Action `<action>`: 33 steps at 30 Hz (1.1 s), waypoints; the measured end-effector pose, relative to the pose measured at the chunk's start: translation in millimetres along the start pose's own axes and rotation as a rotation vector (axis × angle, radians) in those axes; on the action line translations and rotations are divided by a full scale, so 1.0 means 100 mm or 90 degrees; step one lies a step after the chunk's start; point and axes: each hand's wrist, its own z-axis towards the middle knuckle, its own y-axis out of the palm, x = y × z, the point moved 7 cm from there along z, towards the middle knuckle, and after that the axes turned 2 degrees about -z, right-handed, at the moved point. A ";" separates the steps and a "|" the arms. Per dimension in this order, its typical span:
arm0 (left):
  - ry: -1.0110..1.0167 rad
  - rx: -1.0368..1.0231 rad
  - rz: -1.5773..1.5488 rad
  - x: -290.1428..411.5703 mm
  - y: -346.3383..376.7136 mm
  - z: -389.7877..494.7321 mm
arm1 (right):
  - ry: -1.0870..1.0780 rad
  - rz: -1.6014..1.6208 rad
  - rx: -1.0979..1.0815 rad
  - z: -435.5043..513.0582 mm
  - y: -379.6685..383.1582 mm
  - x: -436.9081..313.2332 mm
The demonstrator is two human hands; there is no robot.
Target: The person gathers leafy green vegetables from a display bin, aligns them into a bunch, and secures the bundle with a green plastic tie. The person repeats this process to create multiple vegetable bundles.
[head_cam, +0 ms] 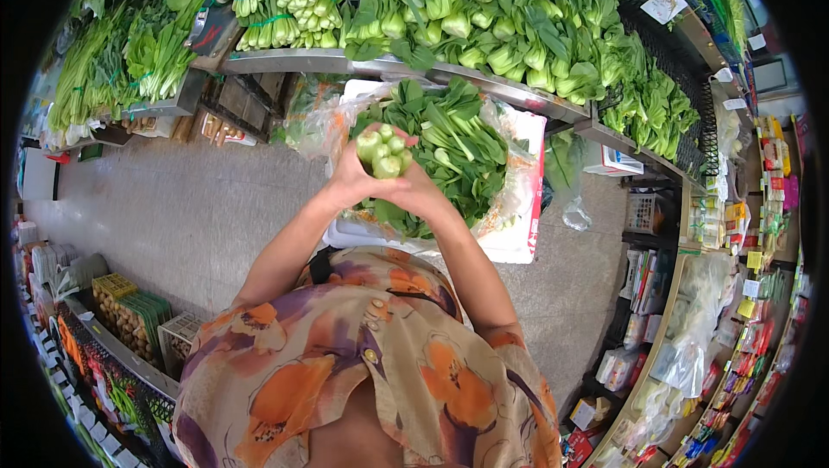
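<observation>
Both of my hands close around a bunch of leafy greens [384,152], its pale cut stem ends pointing up at me. My left hand [350,173] wraps the left side, and my right hand [418,189] wraps the right side. The leaves of the held bunch are mostly hidden below my hands. Under them, loose leafy greens [463,144] fill a clear plastic bag [495,209] that lies open. A white box [528,163] with a red printed side holds the bag.
Ahead runs a metal-edged display shelf [479,76] heaped with bok choy [456,24] and bundles tied with green tape [285,8]. A tape dispenser [206,18] sits at its left. Packed goods shelves [654,312] stand right; potato crates [129,312] stand behind left. Tiled floor [162,202] lies between.
</observation>
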 end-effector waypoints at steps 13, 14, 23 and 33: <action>-0.105 0.212 -0.057 0.07 -0.49 -0.27 | 0.230 -0.651 0.427 -0.27 -1.64 1.42; -0.109 0.199 -0.057 0.07 -0.48 -0.26 | 0.206 -0.655 0.438 -0.29 -1.63 1.45; -0.070 0.129 0.081 0.04 -0.35 0.09 | 0.138 -0.486 0.376 -0.32 -1.75 0.82; -0.075 -0.024 -0.009 -0.04 0.01 0.46 | 0.050 -0.302 0.053 -0.09 -1.11 -0.73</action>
